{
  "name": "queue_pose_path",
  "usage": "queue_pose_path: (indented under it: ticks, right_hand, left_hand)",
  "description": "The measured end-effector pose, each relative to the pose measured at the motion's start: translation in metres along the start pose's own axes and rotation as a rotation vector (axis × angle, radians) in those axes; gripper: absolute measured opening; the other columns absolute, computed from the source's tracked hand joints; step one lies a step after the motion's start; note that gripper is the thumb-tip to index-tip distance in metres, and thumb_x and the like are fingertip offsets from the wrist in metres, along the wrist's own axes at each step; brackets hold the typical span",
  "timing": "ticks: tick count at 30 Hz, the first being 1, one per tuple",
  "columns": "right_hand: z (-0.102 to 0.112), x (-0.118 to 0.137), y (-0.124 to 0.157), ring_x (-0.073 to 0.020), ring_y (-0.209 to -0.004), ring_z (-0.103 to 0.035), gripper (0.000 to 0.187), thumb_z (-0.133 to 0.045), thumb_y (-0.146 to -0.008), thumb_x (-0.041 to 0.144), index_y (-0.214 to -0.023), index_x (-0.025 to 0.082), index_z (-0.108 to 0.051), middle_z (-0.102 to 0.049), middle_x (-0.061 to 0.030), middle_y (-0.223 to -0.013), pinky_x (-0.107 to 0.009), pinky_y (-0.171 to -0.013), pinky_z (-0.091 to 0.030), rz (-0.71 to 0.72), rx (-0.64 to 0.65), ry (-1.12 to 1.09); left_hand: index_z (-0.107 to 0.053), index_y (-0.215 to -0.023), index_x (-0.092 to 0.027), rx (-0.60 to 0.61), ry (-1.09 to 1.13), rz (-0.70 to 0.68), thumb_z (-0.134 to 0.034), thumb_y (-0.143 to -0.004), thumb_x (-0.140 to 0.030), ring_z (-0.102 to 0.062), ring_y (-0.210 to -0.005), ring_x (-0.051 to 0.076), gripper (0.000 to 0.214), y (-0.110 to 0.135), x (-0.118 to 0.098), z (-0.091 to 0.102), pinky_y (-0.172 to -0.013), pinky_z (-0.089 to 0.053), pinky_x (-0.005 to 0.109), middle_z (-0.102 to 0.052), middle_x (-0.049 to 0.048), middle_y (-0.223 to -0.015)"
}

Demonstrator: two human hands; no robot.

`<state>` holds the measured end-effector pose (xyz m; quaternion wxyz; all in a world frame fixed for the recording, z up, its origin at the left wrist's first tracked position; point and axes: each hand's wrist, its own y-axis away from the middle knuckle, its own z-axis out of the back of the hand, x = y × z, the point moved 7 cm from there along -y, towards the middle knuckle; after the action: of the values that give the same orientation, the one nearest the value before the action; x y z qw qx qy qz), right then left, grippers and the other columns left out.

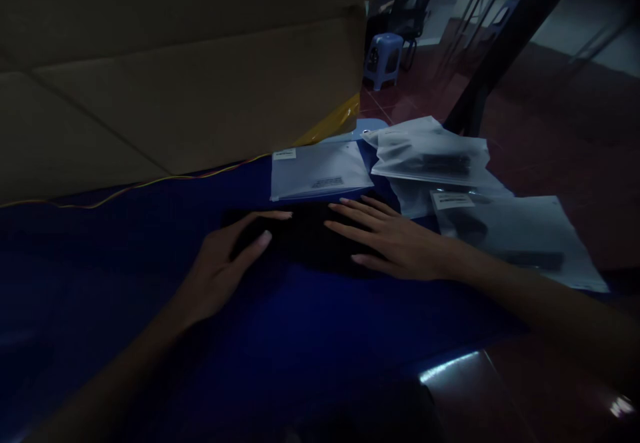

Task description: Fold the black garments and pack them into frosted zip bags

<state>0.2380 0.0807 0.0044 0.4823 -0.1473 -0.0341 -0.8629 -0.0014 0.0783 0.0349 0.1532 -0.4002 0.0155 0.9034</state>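
Observation:
A flat black item, perhaps folded cloth (307, 240), lies on the blue table surface (320, 336); the dim light hides its kind. At its left end rests my left hand (225, 256), thumb and forefinger apart over the dark material. My right hand (385, 236) lies flat across the right part, fingers spread and pointing left. Just beyond the black item is a frosted zip bag (320, 170) with a small label and printed text.
Right of my hands lie more frosted bags, one pile (430, 153) and one labelled bag (520, 236), with dark things inside. A large cardboard box (200, 90) stands behind, a thin yellow-red wire (125, 196) along its base. Beyond are a blue stool (385, 56) and a dark post (510, 43).

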Motion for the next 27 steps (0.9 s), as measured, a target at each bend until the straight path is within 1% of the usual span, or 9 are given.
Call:
queue_pose_path:
  ticks: [3,5,9,12,15,18,20,23,27]
  right_hand:
    - [-0.002,-0.004,0.002,-0.0303,-0.161,-0.009,0.067,-0.045,-0.107,0.042,-0.167,0.027,-0.018,-0.009,-0.0084,-0.175,-0.060,-0.129,-0.015,0.002,0.036,-0.036]
    - [0.001,-0.005,0.003,-0.0315,-0.161,-0.010,0.070,-0.051,-0.104,0.034,-0.166,0.026,-0.021,-0.011,-0.0092,-0.175,-0.061,-0.129,-0.014,0.017,0.048,-0.071]
    - [0.010,-0.004,0.003,-0.0305,-0.160,-0.015,0.074,-0.056,-0.092,0.016,-0.162,0.021,-0.033,-0.022,-0.0107,-0.173,-0.061,-0.129,-0.013,0.014,0.051,-0.120]
    - [0.013,-0.004,0.002,-0.0291,-0.160,-0.019,0.069,-0.052,-0.091,0.011,-0.158,0.020,-0.040,-0.028,-0.0112,-0.171,-0.061,-0.129,-0.015,0.002,0.040,-0.111]
    - [0.014,-0.004,0.000,-0.0282,-0.157,-0.028,0.054,-0.047,-0.100,0.017,-0.154,0.020,-0.047,-0.036,-0.0129,-0.167,-0.061,-0.127,-0.023,-0.007,-0.003,-0.060]
    - [0.015,-0.006,-0.003,-0.0293,-0.150,-0.043,0.042,-0.040,-0.107,0.022,-0.146,0.019,-0.057,-0.048,-0.0161,-0.159,-0.060,-0.123,-0.034,-0.026,-0.055,0.012]
    - [0.015,-0.008,-0.005,-0.0304,-0.144,-0.050,0.042,-0.039,-0.107,0.019,-0.143,0.019,-0.060,-0.051,-0.0175,-0.156,-0.059,-0.120,-0.040,-0.049,-0.071,0.053]
    - [0.014,-0.013,-0.005,-0.0325,-0.142,-0.051,0.045,-0.042,-0.106,0.020,-0.150,0.019,-0.054,-0.050,-0.0178,-0.156,-0.058,-0.116,-0.044,-0.099,-0.094,0.097]
    - [0.011,-0.019,-0.002,-0.0373,-0.149,-0.041,0.053,-0.040,-0.108,0.033,-0.159,0.018,-0.041,-0.046,-0.0193,-0.159,-0.064,-0.118,-0.040,-0.156,-0.089,0.154]
  left_hand:
    - [-0.073,-0.114,-0.035,-0.102,0.159,0.128,-0.053,-0.101,-0.046,-0.065,-0.126,0.027,0.026,-0.003,0.009,0.010,-0.116,-0.047,0.047,-0.074,-0.0034,-0.126]
    - [-0.068,-0.116,-0.032,-0.200,0.151,0.144,-0.053,-0.098,-0.037,-0.069,-0.121,0.027,0.024,-0.005,0.017,0.016,-0.111,-0.052,0.048,-0.076,-0.0013,-0.121]
    - [-0.058,-0.132,-0.027,-0.354,-0.137,0.096,-0.054,-0.088,-0.019,-0.062,-0.129,0.029,0.044,-0.005,0.024,0.026,-0.117,-0.046,0.056,-0.070,0.0033,-0.133]
    - [-0.058,-0.140,-0.031,-0.378,-0.325,0.026,-0.053,-0.093,-0.023,-0.045,-0.145,0.034,0.048,0.000,0.016,0.028,-0.125,-0.033,0.061,-0.050,0.0001,-0.156]
    - [-0.055,-0.145,-0.039,-0.310,-0.601,-0.134,-0.042,-0.103,-0.027,-0.032,-0.154,0.037,0.046,0.006,-0.004,0.019,-0.127,-0.027,0.064,-0.038,-0.0090,-0.165]
    - [-0.048,-0.153,-0.032,-0.167,-0.757,-0.303,-0.041,-0.106,-0.023,-0.030,-0.156,0.034,0.049,0.008,-0.014,0.000,-0.128,-0.022,0.065,-0.048,0.0020,-0.161]
    - [-0.043,-0.158,-0.028,-0.035,-0.766,-0.378,-0.042,-0.107,-0.027,-0.030,-0.156,0.034,0.051,0.006,-0.011,-0.015,-0.127,-0.023,0.065,-0.049,0.0079,-0.160]
    - [-0.030,-0.164,-0.034,0.127,-0.735,-0.372,-0.037,-0.109,-0.035,-0.028,-0.157,0.033,0.055,0.003,0.006,-0.028,-0.125,-0.025,0.065,-0.036,0.0063,-0.168]
    - [-0.016,-0.165,-0.043,0.187,-0.763,-0.281,-0.034,-0.110,-0.043,-0.019,-0.160,0.035,0.057,0.002,0.024,-0.029,-0.122,-0.025,0.069,-0.018,0.0035,-0.174]
